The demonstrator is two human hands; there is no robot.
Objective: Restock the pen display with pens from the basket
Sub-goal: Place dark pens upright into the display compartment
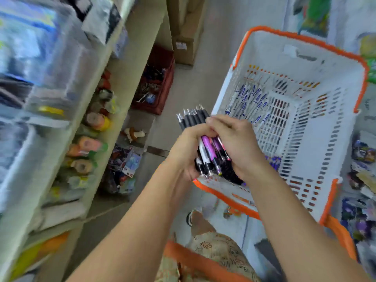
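Item: pen bundle (205, 143), approx. a dozen or more, mixed purple/white/black barrels w/ dark grips. We are holding it just left of the basket (305, 58), over its near-left corner.

Handling: we are judging these light, stiff, smooth plastic, so slippery against each other and likely to fan out or slide free if gripped loosely. Best hold is around mid-barrel, squeezing the whole bunch, tips aligned one way.

Left hand (186, 151): we are wrapping it closed around the bundle's middle from the side away from the basket, fingers curled tight.

Right hand (234, 143): we are cupping it over the basket side of the bundle, fingers bent, partly closed, pressing the pens together.

Remaining stock: more pens (250, 98), white w/ blue print, are lying inside the basket by its left wall.

Pen display: not identifiable; shelving left of the basket is blurred.
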